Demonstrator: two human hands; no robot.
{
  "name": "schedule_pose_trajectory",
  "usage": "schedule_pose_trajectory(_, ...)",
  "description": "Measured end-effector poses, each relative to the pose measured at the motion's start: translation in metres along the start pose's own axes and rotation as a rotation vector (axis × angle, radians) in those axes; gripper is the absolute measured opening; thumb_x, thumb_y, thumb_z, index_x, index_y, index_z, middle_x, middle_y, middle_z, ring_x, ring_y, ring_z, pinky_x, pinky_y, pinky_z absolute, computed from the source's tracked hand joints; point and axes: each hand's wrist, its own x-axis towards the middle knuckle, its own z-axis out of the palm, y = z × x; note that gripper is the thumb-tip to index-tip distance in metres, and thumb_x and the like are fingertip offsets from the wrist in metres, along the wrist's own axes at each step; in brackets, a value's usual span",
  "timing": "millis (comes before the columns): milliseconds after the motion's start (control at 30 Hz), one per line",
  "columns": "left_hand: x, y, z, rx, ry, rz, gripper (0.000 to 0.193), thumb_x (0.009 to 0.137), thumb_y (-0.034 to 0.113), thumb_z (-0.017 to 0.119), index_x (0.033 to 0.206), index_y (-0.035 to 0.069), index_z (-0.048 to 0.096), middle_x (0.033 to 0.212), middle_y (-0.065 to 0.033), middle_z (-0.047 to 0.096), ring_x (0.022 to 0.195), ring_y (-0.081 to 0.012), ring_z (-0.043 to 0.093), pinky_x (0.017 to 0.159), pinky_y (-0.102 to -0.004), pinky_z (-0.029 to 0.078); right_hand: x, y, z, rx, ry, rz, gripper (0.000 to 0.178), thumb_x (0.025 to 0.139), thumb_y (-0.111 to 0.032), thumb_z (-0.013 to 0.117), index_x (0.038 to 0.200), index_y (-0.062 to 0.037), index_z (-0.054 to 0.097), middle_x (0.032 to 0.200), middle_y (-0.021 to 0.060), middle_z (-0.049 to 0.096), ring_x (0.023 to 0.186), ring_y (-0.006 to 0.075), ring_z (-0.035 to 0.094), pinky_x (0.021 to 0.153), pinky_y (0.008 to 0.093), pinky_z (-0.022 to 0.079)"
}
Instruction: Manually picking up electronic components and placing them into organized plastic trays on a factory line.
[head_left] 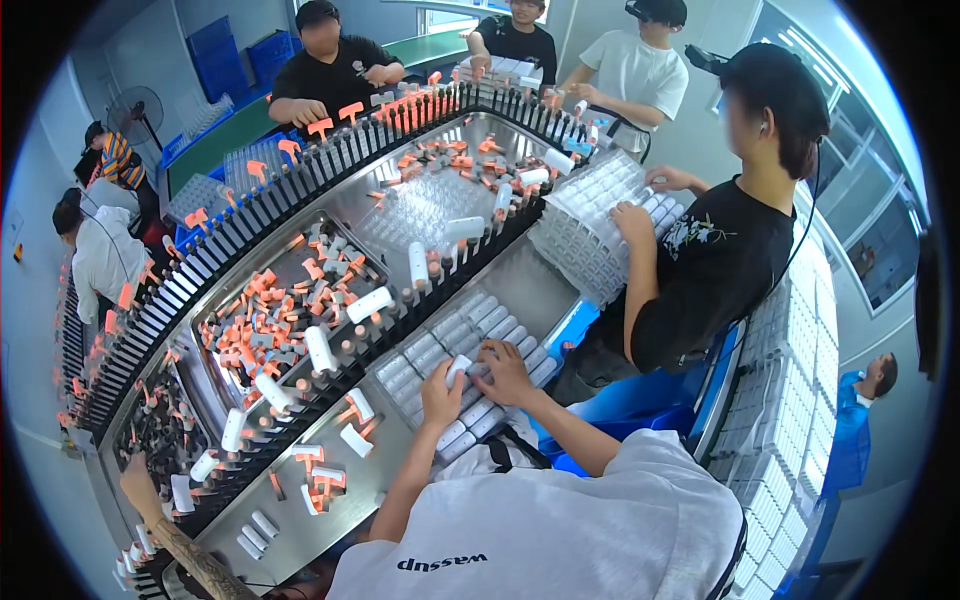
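My left hand [440, 396] is closed around a white rounded piece [459, 369], held just over a tray [372, 378]. Rows of similar white oblong pieces [425, 352] fill this clear tray in front of me. Beside it, my right hand [507, 374] rests palm down over the rows with its fingers apart, their tips touching the pieces. What lies beneath the right palm is hidden. On the metal table to the left lie several orange T-shaped parts with white caps [326, 480].
A black conveyor with upright pegs [300, 395] loops round metal bins of orange and grey parts [270, 320]. On the right a person in black [720, 260] handles stacked trays [585, 235]. Another person's forearm [180, 545] reaches in at lower left. More tray stacks [780, 400] stand at far right.
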Motion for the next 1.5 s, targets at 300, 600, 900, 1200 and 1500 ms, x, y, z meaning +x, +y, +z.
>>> schedule_pose_trajectory(300, 0.004, 0.004, 0.001, -0.016, -0.025, -0.023, 0.033, 0.101, 0.024, 0.067, 0.123, -0.001, 0.069, 0.108, -0.027, 0.074, 0.1, -0.047, 0.072, 0.085, -0.0496, 0.057, -0.002, 0.001, -0.002, 0.007, 0.0, 0.012, 0.041, 0.079, -0.028, 0.082, 0.112, -0.0065, 0.067, 0.127, 0.0159, 0.061, 0.121, 0.04, 0.056, 0.107, 0.0512, 0.045)
schedule_pose_trajectory(600, 0.004, 0.004, 0.001, -0.033, -0.016, -0.027, 0.033, 0.101, 0.025, 0.067, 0.122, -0.001, 0.07, 0.107, -0.0263, 0.075, 0.098, -0.0469, 0.073, 0.083, -0.0488, 0.058, -0.002, -0.001, -0.006, 0.01, 0.009, -0.009, 0.037, 0.085, -0.027, 0.08, 0.115, -0.0076, 0.071, 0.122, 0.0155, 0.063, 0.117, 0.0396, 0.058, 0.105, 0.0507, 0.047)
schedule_pose_trajectory(900, -0.003, -0.012, 0.009, -0.128, 0.029, -0.106, 0.033, 0.102, 0.025, 0.066, 0.123, -0.001, 0.069, 0.1, -0.0241, 0.075, 0.088, -0.0402, 0.074, 0.079, -0.0461, 0.057, -0.002, -0.001, -0.005, 0.13, 0.094, 0.11, 0.03, 0.093, -0.02, 0.075, 0.119, -0.0058, 0.068, 0.123, 0.0186, 0.063, 0.112, 0.0412, 0.061, 0.098, 0.0489, 0.051)
schedule_pose_trajectory(1200, -0.001, -0.007, 0.006, -0.122, 0.05, -0.105, 0.035, 0.103, 0.025, 0.066, 0.125, -0.002, 0.067, 0.1, -0.0237, 0.075, 0.089, -0.0401, 0.074, 0.081, -0.0453, 0.056, 0.0, 0.002, 0.004, 0.279, 0.139, 0.358, 0.034, 0.109, -0.031, 0.056, 0.121, -0.0015, 0.067, 0.094, 0.0218, 0.072, 0.089, 0.0418, 0.07, 0.08, 0.0473, 0.055)
schedule_pose_trajectory(1500, -0.002, -0.019, 0.008, -0.062, 0.116, -0.087, 0.044, 0.101, 0.028, 0.072, 0.133, -0.002, 0.063, 0.115, -0.0251, 0.073, 0.103, -0.0386, 0.073, 0.088, -0.0431, 0.056, 0.036, 0.008, -0.007, 0.554, 0.234, 0.664, 0.051, 0.108, -0.033, 0.059, 0.139, 0.0067, 0.054, 0.099, 0.0191, 0.072, 0.091, 0.0271, 0.072, 0.081, 0.0395, 0.055)
